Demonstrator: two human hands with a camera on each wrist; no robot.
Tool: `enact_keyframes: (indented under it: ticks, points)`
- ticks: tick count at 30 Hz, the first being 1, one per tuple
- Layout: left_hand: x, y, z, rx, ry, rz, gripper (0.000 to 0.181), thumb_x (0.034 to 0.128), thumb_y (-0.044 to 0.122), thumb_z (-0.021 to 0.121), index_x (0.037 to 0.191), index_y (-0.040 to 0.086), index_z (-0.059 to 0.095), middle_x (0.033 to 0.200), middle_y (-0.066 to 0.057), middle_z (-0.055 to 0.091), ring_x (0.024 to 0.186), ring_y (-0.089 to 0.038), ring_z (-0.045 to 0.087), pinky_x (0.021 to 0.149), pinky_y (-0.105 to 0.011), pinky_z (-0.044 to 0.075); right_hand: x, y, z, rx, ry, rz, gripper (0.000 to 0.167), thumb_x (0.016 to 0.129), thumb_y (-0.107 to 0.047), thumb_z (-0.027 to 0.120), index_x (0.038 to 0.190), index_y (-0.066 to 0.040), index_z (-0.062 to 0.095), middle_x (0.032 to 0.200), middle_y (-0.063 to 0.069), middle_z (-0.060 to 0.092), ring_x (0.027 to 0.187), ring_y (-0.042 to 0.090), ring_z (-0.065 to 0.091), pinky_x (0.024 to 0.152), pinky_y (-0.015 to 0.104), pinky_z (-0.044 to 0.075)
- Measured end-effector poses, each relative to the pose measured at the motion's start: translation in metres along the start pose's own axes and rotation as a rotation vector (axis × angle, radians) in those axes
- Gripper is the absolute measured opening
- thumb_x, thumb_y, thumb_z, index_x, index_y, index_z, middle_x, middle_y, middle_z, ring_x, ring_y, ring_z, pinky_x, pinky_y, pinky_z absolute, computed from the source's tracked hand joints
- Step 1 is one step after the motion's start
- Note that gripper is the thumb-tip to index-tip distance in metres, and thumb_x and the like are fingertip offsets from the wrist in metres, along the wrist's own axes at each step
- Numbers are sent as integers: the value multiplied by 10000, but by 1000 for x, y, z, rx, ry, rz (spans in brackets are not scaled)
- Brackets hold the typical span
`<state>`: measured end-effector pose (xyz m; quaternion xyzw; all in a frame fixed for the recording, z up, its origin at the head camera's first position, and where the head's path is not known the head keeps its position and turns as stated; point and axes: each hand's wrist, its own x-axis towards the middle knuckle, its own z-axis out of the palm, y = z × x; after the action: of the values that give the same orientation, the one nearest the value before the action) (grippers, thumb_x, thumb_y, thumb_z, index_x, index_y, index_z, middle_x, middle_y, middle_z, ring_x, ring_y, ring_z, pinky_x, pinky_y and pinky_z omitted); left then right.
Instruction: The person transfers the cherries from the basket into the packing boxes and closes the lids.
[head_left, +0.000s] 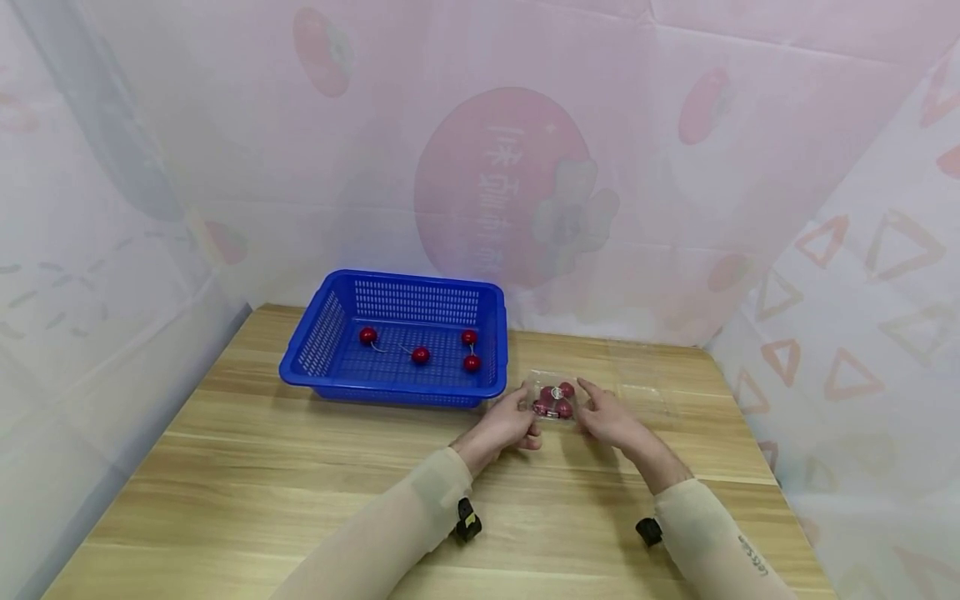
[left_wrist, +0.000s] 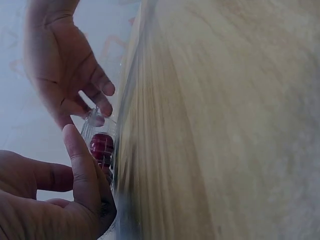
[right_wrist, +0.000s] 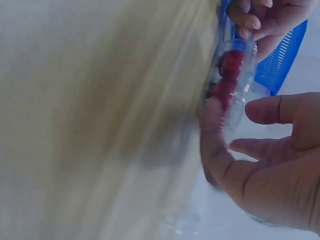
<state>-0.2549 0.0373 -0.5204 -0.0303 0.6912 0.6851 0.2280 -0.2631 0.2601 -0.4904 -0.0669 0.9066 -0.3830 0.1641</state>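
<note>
A clear plastic box (head_left: 556, 410) with several red cherries inside and a white round label on top lies on the table. My left hand (head_left: 510, 422) is at the box's left edge. In the left wrist view one finger (left_wrist: 82, 162) stands fairly straight alongside the box. My right hand (head_left: 611, 419) is at the right edge, its fingers spread and slightly bent. In the right wrist view its thumb (right_wrist: 214, 127) overlaps the near end of the box; firm contact is hard to judge.
Left of the box, a blue plastic basket (head_left: 408, 392) holds several loose red cherries, some with pale stems. Faint clear plastic containers (head_left: 641, 392) lie to the right, near the back edge. Printed cloth walls (head_left: 360, 192) enclose the wooden table (head_left: 300, 483).
</note>
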Motion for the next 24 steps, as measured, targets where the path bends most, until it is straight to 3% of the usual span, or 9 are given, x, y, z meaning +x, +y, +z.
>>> enact_keyframes:
  ticks: [3, 6, 11, 15, 24]
  points:
    - [-2, 0, 0, 28, -12, 10, 795, 1159, -37, 515, 1883, 144, 239, 1359, -287, 676, 885, -174, 684, 718, -258, 712, -2, -9, 1, -204, 112, -43, 719, 1117, -158, 621, 1745, 119, 407, 1404, 399, 611, 1151, 448, 692, 1051, 594, 657]
    - [-4, -1, 0, 53, -28, 32, 778, 1166, -18, 533, 1877, 114, 247, 1261, -286, 708, 885, -194, 725, 743, -285, 729, -5, -19, 7, -340, 183, -95, 630, 1127, -153, 691, 1690, 81, 534, 1594, 437, 544, 1392, 599, 644, 1232, 753, 552]
    - [-7, -2, 1, 104, -58, 83, 736, 1168, -3, 528, 1857, 44, 272, 1271, -313, 740, 888, -211, 775, 777, -326, 749, -9, -29, 20, -498, 229, -177, 490, 1129, -163, 779, 1584, -2, 697, 1530, 317, 680, 1323, 541, 706, 1141, 678, 627]
    - [-7, -2, 4, 116, -65, 98, 737, 1181, 18, 537, 1860, 40, 251, 1249, -308, 750, 865, -199, 783, 765, -326, 747, -11, -29, 25, -527, 243, -189, 425, 1121, -155, 804, 1517, -11, 750, 1467, 268, 717, 1293, 495, 717, 1096, 637, 651]
    - [2, -3, 6, -11, -69, 32, 778, 1158, -45, 493, 1877, 79, 221, 1324, -288, 707, 937, -203, 773, 782, -286, 739, -10, -23, 27, -550, 248, -208, 434, 1105, -150, 829, 1508, -9, 756, 1449, 235, 725, 1250, 464, 720, 1057, 617, 647]
